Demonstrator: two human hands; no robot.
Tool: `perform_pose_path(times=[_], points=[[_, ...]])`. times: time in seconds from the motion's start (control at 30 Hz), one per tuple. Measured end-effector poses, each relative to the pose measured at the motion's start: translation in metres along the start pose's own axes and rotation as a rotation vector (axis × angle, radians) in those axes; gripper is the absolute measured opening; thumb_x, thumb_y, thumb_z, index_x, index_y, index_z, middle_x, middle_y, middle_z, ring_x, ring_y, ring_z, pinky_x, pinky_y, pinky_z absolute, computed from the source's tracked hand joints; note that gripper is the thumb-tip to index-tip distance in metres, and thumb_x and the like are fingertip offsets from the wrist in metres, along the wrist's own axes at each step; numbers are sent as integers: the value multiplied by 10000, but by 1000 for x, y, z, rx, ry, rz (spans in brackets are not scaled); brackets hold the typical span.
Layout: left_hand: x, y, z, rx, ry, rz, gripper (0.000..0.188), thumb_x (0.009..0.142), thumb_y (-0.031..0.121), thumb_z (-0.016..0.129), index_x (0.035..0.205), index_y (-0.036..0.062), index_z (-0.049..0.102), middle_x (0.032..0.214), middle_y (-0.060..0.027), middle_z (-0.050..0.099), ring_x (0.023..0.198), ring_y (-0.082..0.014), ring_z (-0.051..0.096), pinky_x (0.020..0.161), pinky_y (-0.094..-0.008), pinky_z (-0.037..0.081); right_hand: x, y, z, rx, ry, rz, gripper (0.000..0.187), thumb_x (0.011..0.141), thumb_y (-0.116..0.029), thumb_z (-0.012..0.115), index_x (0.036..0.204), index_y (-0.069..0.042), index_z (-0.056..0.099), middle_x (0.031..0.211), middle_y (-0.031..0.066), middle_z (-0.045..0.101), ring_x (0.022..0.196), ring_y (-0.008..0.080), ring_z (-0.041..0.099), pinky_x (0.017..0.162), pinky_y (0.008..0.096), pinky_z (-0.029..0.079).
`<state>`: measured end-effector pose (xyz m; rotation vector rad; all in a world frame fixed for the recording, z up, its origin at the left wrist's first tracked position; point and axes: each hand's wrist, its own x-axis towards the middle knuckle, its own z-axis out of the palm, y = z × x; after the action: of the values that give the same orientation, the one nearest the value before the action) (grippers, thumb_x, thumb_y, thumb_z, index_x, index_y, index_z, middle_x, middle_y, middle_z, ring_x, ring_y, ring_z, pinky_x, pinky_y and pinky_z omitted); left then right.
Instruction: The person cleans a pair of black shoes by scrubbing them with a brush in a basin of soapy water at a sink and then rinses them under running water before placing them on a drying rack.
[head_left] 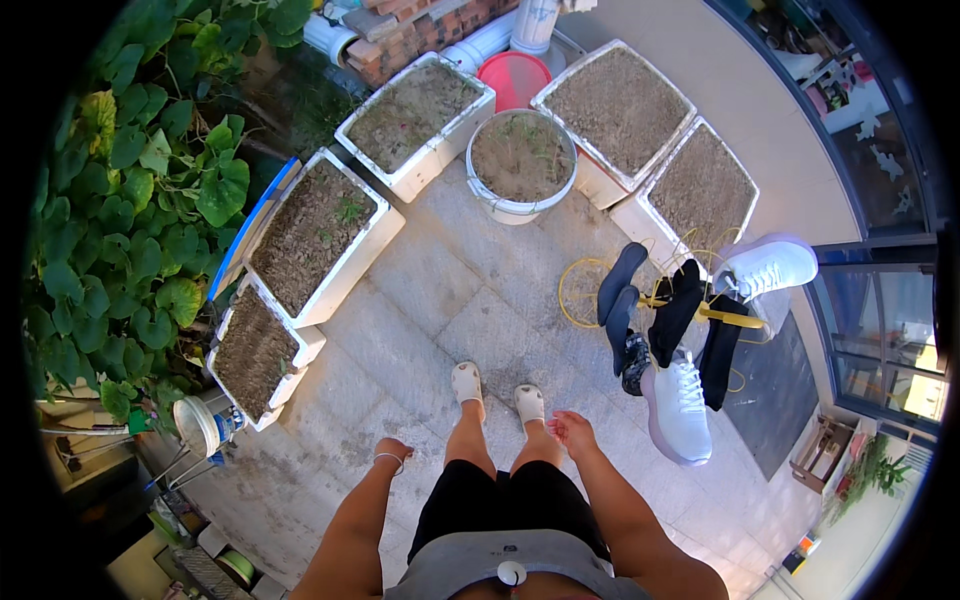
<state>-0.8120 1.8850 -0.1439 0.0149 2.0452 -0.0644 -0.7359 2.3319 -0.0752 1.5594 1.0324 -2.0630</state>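
My left hand [393, 450] hangs by my left side above the paving, a pale bracelet on its wrist. Its fingers are too small and turned away to read. On the other side my right hand [573, 432] is held near my right clog [530, 402], fingers loosely bent and apart, with nothing in them. To the right of it stands a yellow wire rack [738, 317]. A white sneaker [680, 405] hangs on its near side, and another white sneaker [768, 264] sits at its far right. Dark insoles [622, 288] and black cloth pieces [677, 312] also hang there.
Soil-filled white foam boxes [322, 232] curve along the left and far side. Between them stands a round white bucket of soil [521, 160], with a red bucket [514, 78] behind. Leafy vines [150, 170] crowd the left; a dark mat [775, 400] lies by the glass doors.
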Motion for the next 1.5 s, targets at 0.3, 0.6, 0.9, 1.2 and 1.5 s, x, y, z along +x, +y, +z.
perform_pose_path(times=[0.3,0.6,0.9,1.2,1.5], points=[[-157,-47,33,-345,26,-231,501,879,460,441,582,144,691,671,-69,669,731,-247,635,776,-372,463,-60,-40,-28,-202,-223,-49,179,878,-205,611,969,-52,598,835,88,663,664,140,603,578,257,482],[-344,-39,179,-1236,233,-841,404,907,274,538,616,13,638,667,-105,670,619,-207,617,636,-343,461,-73,-34,-35,-439,-306,12,145,863,-185,615,949,-70,598,819,80,660,643,136,601,587,269,496],[-410,-95,376,-701,297,-532,267,865,214,580,767,-25,649,722,-143,671,674,-232,645,674,-343,492,-99,4,38,-664,-416,-62,107,858,-170,581,885,-70,606,767,61,652,605,111,578,546,255,474],[-461,-132,571,-1379,31,-1038,420,729,268,734,1021,-17,631,951,-229,653,910,-340,639,733,-416,511,-173,142,147,-900,-539,-145,139,850,-196,586,912,-71,586,752,74,649,585,137,588,517,270,479],[-545,-149,658,-2206,259,-1465,253,817,159,645,1006,3,583,708,-153,593,485,-235,541,332,-336,318,-166,196,168,-1378,-310,-323,199,871,-232,584,951,-51,575,735,141,642,528,212,600,441,342,478]])
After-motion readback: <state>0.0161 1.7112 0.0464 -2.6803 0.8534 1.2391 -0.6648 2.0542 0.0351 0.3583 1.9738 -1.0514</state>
